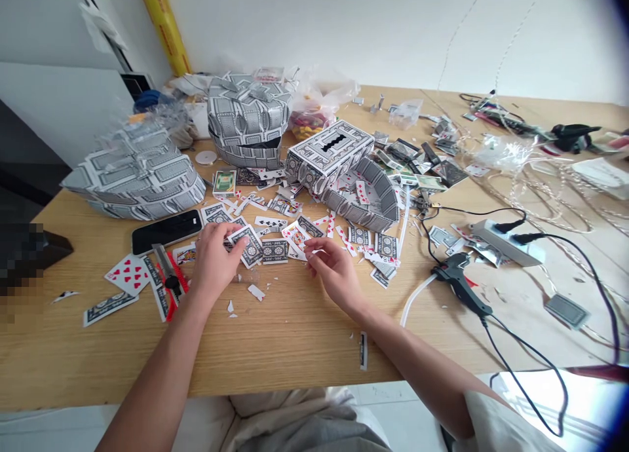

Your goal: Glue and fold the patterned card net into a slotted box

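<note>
My left hand (pixel 216 259) pinches a playing card (pixel 250 247), its patterned back facing up. To the right, my right hand (pixel 335 272) has thumb and fingers closed at the edge of a face card (pixel 295 236). Between the hands lies a patterned card piece (pixel 274 251). Cut cards and strips are strewn beyond both hands. Left of my left wrist are a red utility knife (pixel 170 278) and a black phone (pixel 166 232). Below the hands sit small paper scraps (pixel 256 292).
Containers covered in cards stand behind: a boat-shaped one (pixel 140 177), a lidded one with a bow (pixel 249 114), a box (pixel 330 152) and an open tray (pixel 388 200). To the right lie a glue gun (pixel 462 283), a power strip (pixel 508 241) and tangled cords.
</note>
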`<act>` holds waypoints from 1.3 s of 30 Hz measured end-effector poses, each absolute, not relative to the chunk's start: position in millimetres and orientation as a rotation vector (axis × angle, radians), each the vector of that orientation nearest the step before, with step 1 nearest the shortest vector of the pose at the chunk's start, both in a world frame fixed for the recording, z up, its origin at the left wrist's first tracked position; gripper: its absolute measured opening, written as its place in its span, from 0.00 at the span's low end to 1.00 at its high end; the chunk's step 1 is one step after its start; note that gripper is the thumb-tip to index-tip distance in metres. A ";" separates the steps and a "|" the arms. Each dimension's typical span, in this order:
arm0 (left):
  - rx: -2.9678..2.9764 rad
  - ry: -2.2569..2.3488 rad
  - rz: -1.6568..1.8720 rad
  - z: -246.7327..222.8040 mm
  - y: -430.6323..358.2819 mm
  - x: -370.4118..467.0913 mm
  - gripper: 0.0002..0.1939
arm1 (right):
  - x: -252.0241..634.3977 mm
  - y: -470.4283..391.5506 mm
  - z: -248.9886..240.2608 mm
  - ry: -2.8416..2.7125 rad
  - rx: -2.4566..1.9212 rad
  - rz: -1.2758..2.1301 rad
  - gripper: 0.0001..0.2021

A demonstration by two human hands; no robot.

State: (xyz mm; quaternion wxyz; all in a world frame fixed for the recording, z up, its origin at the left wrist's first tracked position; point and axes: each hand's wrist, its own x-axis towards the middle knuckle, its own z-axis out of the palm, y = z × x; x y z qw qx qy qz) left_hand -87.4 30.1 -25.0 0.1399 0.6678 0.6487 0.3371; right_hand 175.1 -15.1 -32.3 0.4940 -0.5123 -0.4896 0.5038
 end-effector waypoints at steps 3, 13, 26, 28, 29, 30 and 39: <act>1.634 1.695 1.206 -14.4 30.1 -85.4 0.13 | 174.4 -14.2 -31.3 -1.160 -1.238 1.238 0.17; 1.380 1.190 1.050 -2.2 12.3 -56.2 0.16 | 170.5 -21.4 -23.4 -1.276 -1.094 1.420 0.19; 1.984 1.059 0.946 -9.6 10.1 -50.7 0.05 | 173.2 -17.1 -25.4 -1.235 -1.004 1.384 0.15; 2.108 1.111 0.939 -9.7 12.8 -54.3 0.06 | 173.1 -17.4 -24.9 -1.233 -1.028 1.372 0.15; 2.161 1.167 0.936 -10.6 14.7 -57.0 0.07 | 173.2 -17.4 -24.9 -1.227 -1.039 1.367 0.16; 2.205 1.248 0.934 -12.3 17.1 -60.3 0.07 | 173.3 -17.4 -24.9 -1.217 -1.050 1.362 0.17; 2.203 1.981 0.672 -48.5 37.0 -90.6 0.33 | 172.8 -17.9 -29.9 -1.123 -1.077 1.413 0.20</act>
